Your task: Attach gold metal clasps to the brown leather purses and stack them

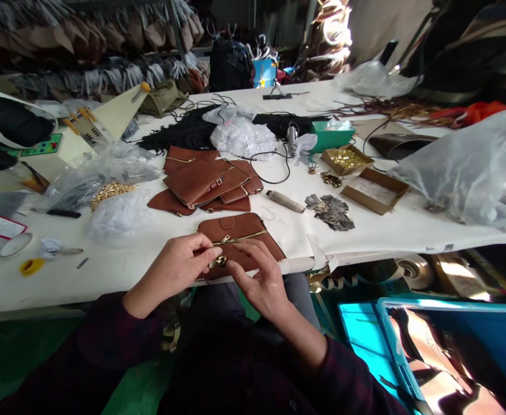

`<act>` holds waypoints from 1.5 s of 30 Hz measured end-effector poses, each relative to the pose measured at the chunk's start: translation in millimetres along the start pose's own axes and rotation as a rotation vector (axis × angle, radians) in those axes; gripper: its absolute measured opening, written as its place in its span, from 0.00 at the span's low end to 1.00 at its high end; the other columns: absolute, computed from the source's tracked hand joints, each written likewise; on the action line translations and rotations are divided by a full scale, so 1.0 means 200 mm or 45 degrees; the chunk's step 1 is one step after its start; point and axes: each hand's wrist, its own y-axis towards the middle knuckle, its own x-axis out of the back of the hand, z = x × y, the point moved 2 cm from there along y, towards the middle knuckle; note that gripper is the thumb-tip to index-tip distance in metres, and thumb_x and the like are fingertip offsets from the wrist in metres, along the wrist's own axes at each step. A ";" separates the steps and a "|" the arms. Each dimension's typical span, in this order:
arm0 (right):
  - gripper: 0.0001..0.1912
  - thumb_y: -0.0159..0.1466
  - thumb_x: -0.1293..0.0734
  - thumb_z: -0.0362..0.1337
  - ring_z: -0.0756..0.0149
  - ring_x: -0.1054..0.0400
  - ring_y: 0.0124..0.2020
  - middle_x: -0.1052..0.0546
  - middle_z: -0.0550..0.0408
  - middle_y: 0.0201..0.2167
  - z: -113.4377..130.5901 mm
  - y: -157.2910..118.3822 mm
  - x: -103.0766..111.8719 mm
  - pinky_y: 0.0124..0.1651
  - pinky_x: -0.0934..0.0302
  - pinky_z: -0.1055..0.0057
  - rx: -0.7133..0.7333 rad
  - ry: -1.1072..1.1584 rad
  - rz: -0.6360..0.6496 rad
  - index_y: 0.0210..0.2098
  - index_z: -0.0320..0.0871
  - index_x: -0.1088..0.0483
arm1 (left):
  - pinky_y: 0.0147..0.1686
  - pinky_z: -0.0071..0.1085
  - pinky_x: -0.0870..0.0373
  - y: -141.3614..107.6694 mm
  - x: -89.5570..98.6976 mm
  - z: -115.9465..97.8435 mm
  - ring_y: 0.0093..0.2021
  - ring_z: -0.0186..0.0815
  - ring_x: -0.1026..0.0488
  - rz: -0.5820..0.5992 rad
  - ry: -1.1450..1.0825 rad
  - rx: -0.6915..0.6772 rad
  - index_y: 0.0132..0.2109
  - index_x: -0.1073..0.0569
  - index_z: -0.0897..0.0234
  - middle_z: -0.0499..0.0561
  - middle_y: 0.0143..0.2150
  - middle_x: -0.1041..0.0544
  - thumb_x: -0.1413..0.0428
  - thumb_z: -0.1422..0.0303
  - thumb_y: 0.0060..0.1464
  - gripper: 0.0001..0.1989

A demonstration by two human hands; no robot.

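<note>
A brown leather pouch [253,262] with a brass zipper lies at the table's near edge. Over its left part, my left hand [177,262] pinches a small brass clasp [219,261] between thumb and fingertips. My right hand [259,276] is just right of the clasp, its fingers apart and curved over the pouch; whether a fingertip touches the clasp is hard to tell. Several more brown leather pouches [196,181] are piled behind.
On the white table [119,262] stand a small box of brass pieces [346,158], an open cardboard box [376,190] and a heap of metal plates [331,212]. Plastic bags [473,167] lie at right; a blue crate [386,328] is below, right.
</note>
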 end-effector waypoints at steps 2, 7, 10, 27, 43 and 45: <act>0.10 0.67 0.26 0.34 0.59 0.24 0.51 0.19 0.50 0.48 0.01 0.01 -0.02 0.55 0.29 0.62 0.118 -0.023 0.076 0.48 0.49 0.20 | 0.26 0.26 0.29 0.01 -0.01 0.02 0.26 0.34 0.24 0.060 -0.143 0.062 0.38 0.23 0.60 0.45 0.28 0.21 0.40 0.50 0.63 0.18; 0.02 0.67 0.24 0.36 0.62 0.23 0.42 0.19 0.53 0.40 0.00 0.03 -0.06 0.46 0.29 0.66 0.017 0.058 0.155 0.39 0.48 0.19 | 0.26 0.27 0.28 0.04 -0.06 0.04 0.26 0.34 0.24 0.144 -0.365 0.105 0.37 0.24 0.62 0.45 0.29 0.22 0.39 0.48 0.62 0.20; 0.02 0.66 0.24 0.37 0.62 0.25 0.40 0.20 0.54 0.37 -0.05 0.06 -0.05 0.44 0.30 0.66 -0.092 0.108 0.076 0.36 0.48 0.19 | 0.33 0.30 0.23 0.10 -0.06 0.07 0.33 0.38 0.20 0.170 -0.441 0.060 0.41 0.21 0.62 0.49 0.35 0.19 0.39 0.46 0.62 0.21; 0.08 0.68 0.28 0.44 0.60 0.27 0.40 0.20 0.56 0.36 -0.46 0.35 -0.02 0.49 0.35 0.63 -0.316 -0.066 0.093 0.36 0.47 0.23 | 0.59 0.46 0.30 0.62 -0.07 0.32 0.55 0.53 0.29 -0.212 0.978 -0.486 0.56 0.22 0.67 0.61 0.50 0.23 0.30 0.57 0.54 0.27; 0.06 0.68 0.27 0.40 0.62 0.26 0.39 0.20 0.57 0.35 -0.42 0.33 0.00 0.49 0.32 0.64 -0.183 0.060 0.053 0.35 0.47 0.23 | 0.36 0.32 0.33 0.58 0.05 0.09 0.36 0.41 0.22 0.134 0.622 -0.280 0.38 0.21 0.60 0.48 0.35 0.17 0.35 0.63 0.51 0.08; 0.06 0.68 0.27 0.40 0.63 0.26 0.38 0.20 0.57 0.35 -0.39 0.31 0.01 0.49 0.32 0.64 -0.149 0.066 0.059 0.35 0.47 0.22 | 0.39 0.32 0.30 0.57 0.06 0.08 0.37 0.42 0.21 0.214 0.400 -0.290 0.39 0.19 0.61 0.48 0.35 0.17 0.36 0.63 0.51 0.09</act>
